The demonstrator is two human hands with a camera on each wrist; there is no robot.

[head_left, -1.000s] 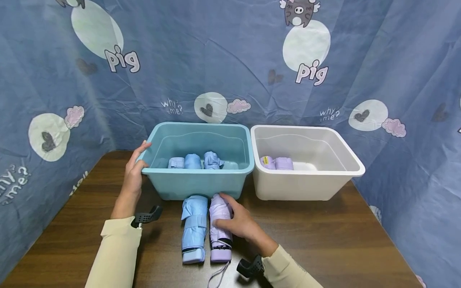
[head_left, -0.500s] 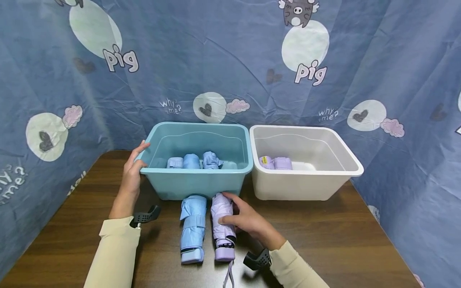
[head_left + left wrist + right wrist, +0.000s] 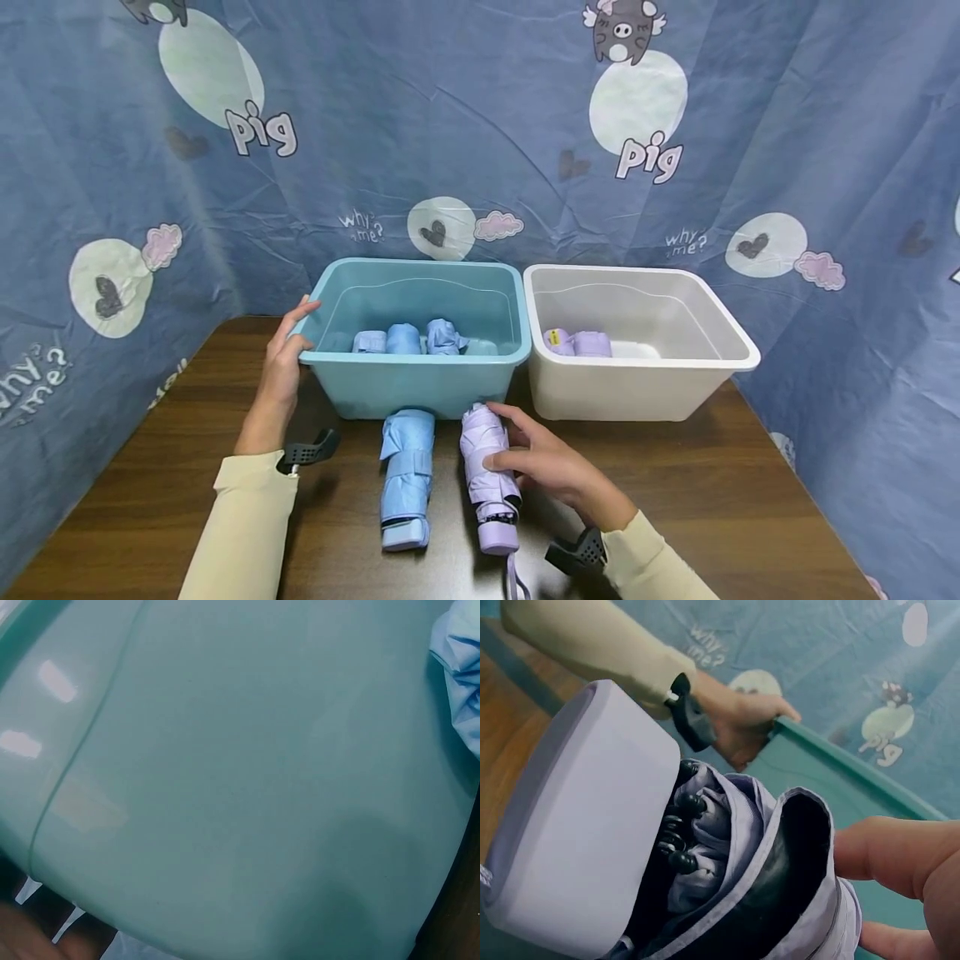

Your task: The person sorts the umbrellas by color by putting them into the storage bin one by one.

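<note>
My right hand (image 3: pixel 558 471) grips a folded lilac umbrella (image 3: pixel 486 492) from its right side, thumb across the top. Its handle end points toward me and a wrist strap (image 3: pixel 513 579) trails from it. In the right wrist view the lilac handle (image 3: pixel 585 832) looms close, with the rib tips behind it. Left of it, a folded blue umbrella (image 3: pixel 407 483) lies on the table. My left hand (image 3: pixel 277 375) holds the left rim of a teal bin (image 3: pixel 408 387). Mostly the bin's smooth wall (image 3: pixel 225 765) fills the left wrist view.
Several rolled blue umbrellas (image 3: pixel 403 339) sit inside the teal bin. Touching its right side is a white bin (image 3: pixel 622 393) with two lilac umbrellas (image 3: pixel 591 343). Both bins stand on a brown wooden table (image 3: pixel 675 500), before a blue printed curtain (image 3: pixel 480 125).
My right hand has shifted the lilac umbrella to the right, widening the gap from the blue one, and tilted it slightly. My left hand keeps its hold on the teal rim.
</note>
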